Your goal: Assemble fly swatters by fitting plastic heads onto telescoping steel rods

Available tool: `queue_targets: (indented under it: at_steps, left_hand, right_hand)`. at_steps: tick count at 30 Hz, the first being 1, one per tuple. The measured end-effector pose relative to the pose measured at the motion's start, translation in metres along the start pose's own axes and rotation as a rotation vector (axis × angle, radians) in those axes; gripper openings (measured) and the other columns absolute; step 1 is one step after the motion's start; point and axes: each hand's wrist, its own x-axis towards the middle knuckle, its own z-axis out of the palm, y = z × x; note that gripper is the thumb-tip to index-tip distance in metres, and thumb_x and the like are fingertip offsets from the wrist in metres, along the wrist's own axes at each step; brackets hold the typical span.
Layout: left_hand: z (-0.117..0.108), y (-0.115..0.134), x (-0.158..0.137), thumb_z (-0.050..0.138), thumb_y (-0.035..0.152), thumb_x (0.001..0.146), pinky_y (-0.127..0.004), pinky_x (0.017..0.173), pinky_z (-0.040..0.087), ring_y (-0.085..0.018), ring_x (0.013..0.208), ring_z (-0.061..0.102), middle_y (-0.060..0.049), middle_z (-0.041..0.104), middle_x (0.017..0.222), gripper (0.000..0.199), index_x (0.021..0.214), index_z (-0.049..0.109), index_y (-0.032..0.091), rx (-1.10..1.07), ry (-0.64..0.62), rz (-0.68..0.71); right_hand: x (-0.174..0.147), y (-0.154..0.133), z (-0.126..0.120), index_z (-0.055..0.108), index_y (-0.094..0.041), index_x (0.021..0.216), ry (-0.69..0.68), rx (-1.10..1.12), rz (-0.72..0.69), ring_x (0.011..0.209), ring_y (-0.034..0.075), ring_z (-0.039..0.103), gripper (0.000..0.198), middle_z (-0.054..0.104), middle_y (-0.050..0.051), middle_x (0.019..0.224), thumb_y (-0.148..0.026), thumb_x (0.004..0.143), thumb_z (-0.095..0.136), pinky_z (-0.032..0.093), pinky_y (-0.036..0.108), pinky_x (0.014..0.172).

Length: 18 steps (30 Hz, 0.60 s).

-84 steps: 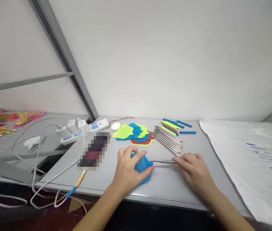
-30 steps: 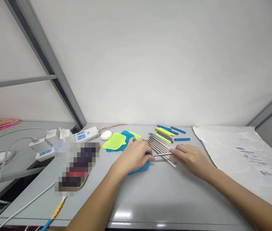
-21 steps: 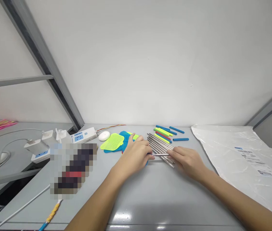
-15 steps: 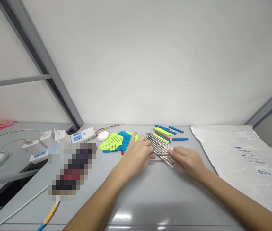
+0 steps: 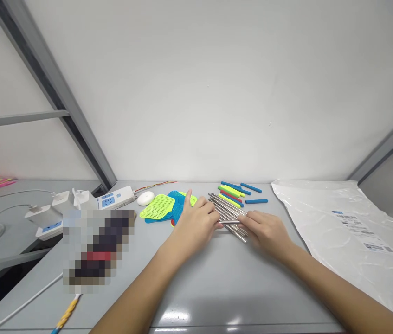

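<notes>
One slim, shiny metal rod (image 5: 230,222) is pinched in our right hand (image 5: 267,233); our left hand (image 5: 198,225) hides its end, and we cannot tell those fingers' grip.

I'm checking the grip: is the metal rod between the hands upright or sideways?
Sideways: the metal rod runs nearly level from left hand to right hand, across the other rods.

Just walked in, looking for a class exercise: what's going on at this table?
A person's right hand holds a thin metal rod, which crosses in front of a batch of loose rods. The rod's other end meets the left hand, which hides whatever is there. Beyond that hand lie mesh pieces, mostly yellow-green and blue. Coloured tubes lie behind the loose rods on the grey table.
</notes>
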Motion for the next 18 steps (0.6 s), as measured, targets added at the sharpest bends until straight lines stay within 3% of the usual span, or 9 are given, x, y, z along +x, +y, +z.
queue_targets:
  at_steps: [4,8,12,18]
  left_hand:
    - [-0.003,0.003,-0.010,0.044,0.033,0.095,-0.048,0.094,0.031,-0.021,0.087,0.050,-0.003,0.056,0.082,0.027,0.076,0.058,0.020,-0.050,-0.071,0.009]
    - [-0.005,0.000,-0.016,0.041,0.033,0.096,-0.038,0.078,0.031,-0.018,0.078,0.050,-0.001,0.052,0.075,0.034,0.069,0.056,0.018,-0.186,-0.172,-0.009]
    - [-0.002,0.000,-0.012,0.042,0.030,0.095,-0.037,0.077,0.029,-0.018,0.080,0.049,-0.001,0.053,0.076,0.033,0.069,0.057,0.019,-0.259,-0.176,0.004]
    - [-0.001,0.002,-0.012,0.038,0.029,0.097,-0.040,0.084,0.028,-0.018,0.083,0.049,0.000,0.054,0.079,0.032,0.072,0.056,0.020,-0.311,-0.247,0.001]
  right_hand:
    - [-0.007,0.006,-0.002,0.059,-0.019,0.090,-0.067,0.028,-0.063,0.061,0.012,0.044,0.018,0.054,-0.001,0.068,-0.022,0.096,0.043,0.025,0.027,0.056]
    - [-0.004,-0.002,-0.005,0.054,-0.019,0.082,-0.210,0.045,-0.050,0.065,0.013,0.047,0.021,0.056,0.000,0.071,-0.026,0.097,0.041,0.026,0.028,0.058]
    - [0.012,-0.020,-0.006,0.052,-0.020,0.086,-0.314,0.022,-0.084,0.065,0.014,0.049,0.021,0.058,0.001,0.076,-0.034,0.097,0.041,0.025,0.029,0.057]
    - [0.022,-0.021,-0.003,0.051,-0.021,0.084,-0.382,0.106,-0.233,0.058,0.013,0.045,0.024,0.056,-0.002,0.071,-0.019,0.099,0.032,0.019,0.030,0.053]
